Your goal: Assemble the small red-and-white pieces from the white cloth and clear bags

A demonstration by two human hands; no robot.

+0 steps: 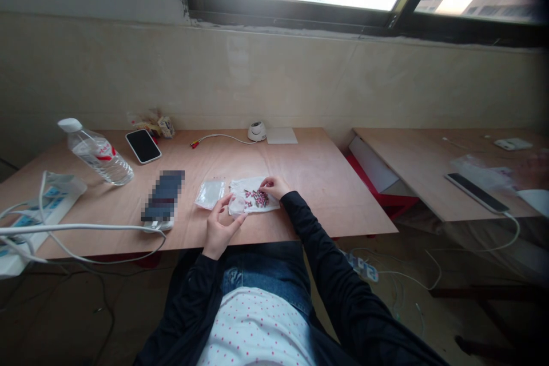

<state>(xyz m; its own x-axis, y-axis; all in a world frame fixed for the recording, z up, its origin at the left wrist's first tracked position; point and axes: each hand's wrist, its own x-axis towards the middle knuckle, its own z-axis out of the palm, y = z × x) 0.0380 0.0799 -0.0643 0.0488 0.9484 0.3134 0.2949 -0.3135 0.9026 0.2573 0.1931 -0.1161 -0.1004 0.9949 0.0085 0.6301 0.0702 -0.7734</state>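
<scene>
My left hand [221,226] is raised at the near edge of the table, with its fingers pinching a small clear plastic bag [237,205]. My right hand [274,186] rests at the far side of a heap of small red-and-grey pieces [256,198], which lies on a white cloth or paper sheet [253,186]. Its fingertips are drawn together at the heap, and I cannot tell whether they hold a piece. A second clear plastic bag [210,194] lies flat just left of the sheet.
A plastic water bottle [98,154], a black smartphone [143,146] and a pixelated device [163,197] stand left of my hands. A power strip [43,211] with white cables lies at the left edge. A white dome camera [256,131] sits at the back. Another table [429,171] stands to the right.
</scene>
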